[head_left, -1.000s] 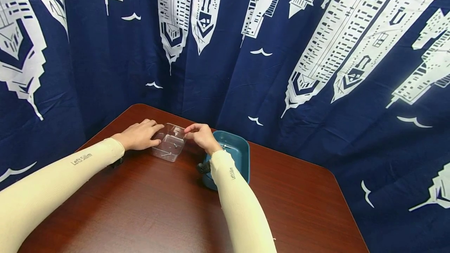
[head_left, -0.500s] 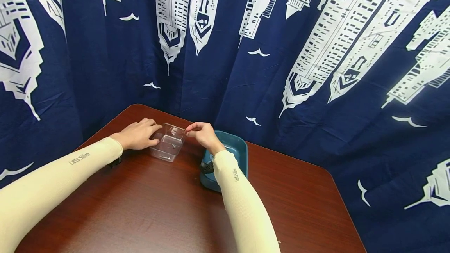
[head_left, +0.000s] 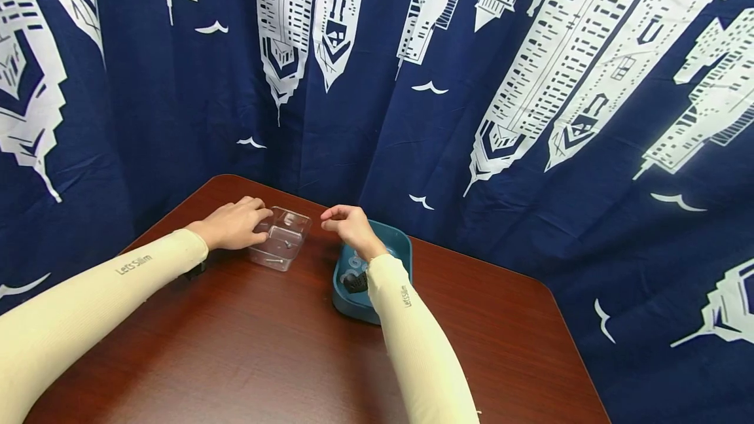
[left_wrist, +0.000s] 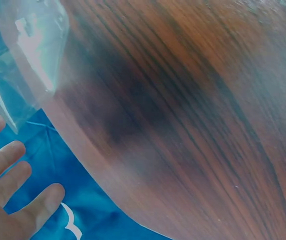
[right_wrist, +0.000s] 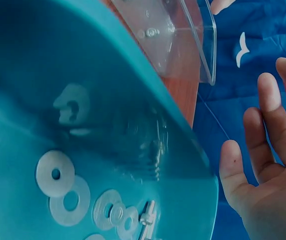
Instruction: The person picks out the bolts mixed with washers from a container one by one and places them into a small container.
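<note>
A clear plastic container with a few small metal pieces inside stands near the table's far left corner. My left hand rests at its left side, fingers relaxed and fingertips right at the rim. In the left wrist view the left hand's fingers are spread beside the clear wall. My right hand is over the far left side of a blue bin, fingers loosely bent. Nothing shows between those fingers in the right wrist view. Inside the bin lie several washers and a bolt.
The brown wooden table carries both containers, with a narrow gap between them. A dark blue curtain with white building prints hangs right behind the table's far edge. A black wrist device sits on the right wrist, low over the bin.
My right hand has moved right, from the clear container's right edge to over the blue bin's left side. The left hand stays at the clear container.
</note>
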Demonstrator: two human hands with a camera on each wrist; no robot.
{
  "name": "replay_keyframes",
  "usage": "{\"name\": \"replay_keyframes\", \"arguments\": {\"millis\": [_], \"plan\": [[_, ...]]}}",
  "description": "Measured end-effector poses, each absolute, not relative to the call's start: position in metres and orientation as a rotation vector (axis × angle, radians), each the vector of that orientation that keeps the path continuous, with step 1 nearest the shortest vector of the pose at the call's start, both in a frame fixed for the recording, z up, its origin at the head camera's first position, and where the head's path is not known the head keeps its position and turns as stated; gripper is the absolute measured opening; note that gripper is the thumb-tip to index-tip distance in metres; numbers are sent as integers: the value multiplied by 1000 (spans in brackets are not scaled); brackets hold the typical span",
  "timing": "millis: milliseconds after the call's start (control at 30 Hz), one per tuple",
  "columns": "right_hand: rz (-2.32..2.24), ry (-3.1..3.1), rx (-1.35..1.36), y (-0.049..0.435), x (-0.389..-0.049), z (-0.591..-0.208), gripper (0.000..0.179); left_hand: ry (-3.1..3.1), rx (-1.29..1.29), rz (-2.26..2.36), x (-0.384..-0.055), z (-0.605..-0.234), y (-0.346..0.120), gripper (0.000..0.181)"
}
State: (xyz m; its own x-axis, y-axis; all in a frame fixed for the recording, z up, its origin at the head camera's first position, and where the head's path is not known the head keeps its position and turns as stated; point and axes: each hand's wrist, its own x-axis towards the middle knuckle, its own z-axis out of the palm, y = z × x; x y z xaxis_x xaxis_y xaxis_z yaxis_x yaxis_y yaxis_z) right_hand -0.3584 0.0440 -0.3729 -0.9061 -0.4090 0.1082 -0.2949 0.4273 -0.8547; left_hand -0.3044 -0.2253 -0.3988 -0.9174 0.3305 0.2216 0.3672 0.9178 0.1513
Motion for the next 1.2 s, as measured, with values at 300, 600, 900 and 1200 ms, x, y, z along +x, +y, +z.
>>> {"name": "replay_keyframes", "arguments": {"millis": [300, 600, 900, 1200], "plan": [[-1478, 2569, -647, 59, -357, -371, 13, -2885, -553, -293, -308, -396, -213, 56], [-1487, 2560, -630, 73, -358, -370, 10, -2841, -606, -291, -308, -390, -198, 53], [-1519, 2573, -626, 85, -357, -368, 13, -2838, -632, -306, -307, -384, -186, 51], [-1552, 2555, -597, 99, -356, -369, 14, -2836, -660, -319, -311, -383, -170, 48]]}}
